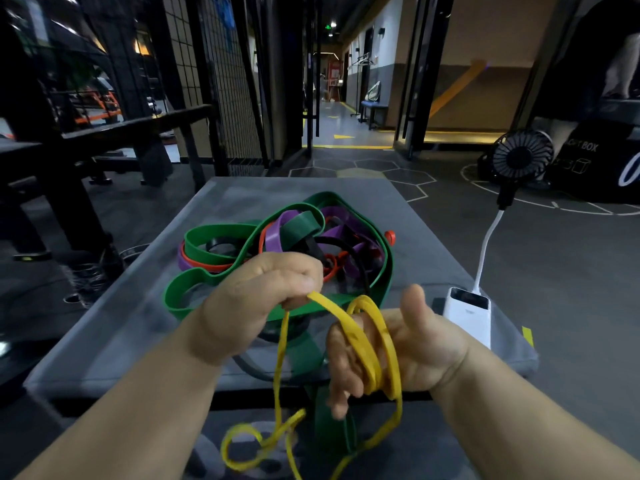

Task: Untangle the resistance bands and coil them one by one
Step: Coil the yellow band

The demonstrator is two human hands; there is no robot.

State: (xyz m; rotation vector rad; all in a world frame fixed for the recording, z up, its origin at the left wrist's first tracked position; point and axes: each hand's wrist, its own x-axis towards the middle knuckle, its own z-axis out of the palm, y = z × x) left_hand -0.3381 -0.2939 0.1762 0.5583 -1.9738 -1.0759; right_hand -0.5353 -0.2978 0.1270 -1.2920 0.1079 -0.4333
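A yellow resistance band [363, 336] is wound in several turns around the palm and fingers of my right hand [408, 348], whose fingers are fairly straight, thumb up. My left hand [263, 292] pinches a strand of the same yellow band just left of the coil. The rest of the band hangs down in loose loops below the table's near edge. Behind my hands a tangled pile lies on the grey table [131, 323]: a wide green band [214, 237], a purple band [277, 233], an orange-red band [207, 266] and a black band [346, 244]. Part of the green band droops over the front edge.
A white power bank [471, 315] lies at the table's right edge, its white cable running up to a small black fan [521, 161]. A dark bench [131, 126] and wire partition stand on the left. A person's legs [623, 74] show at the far right.
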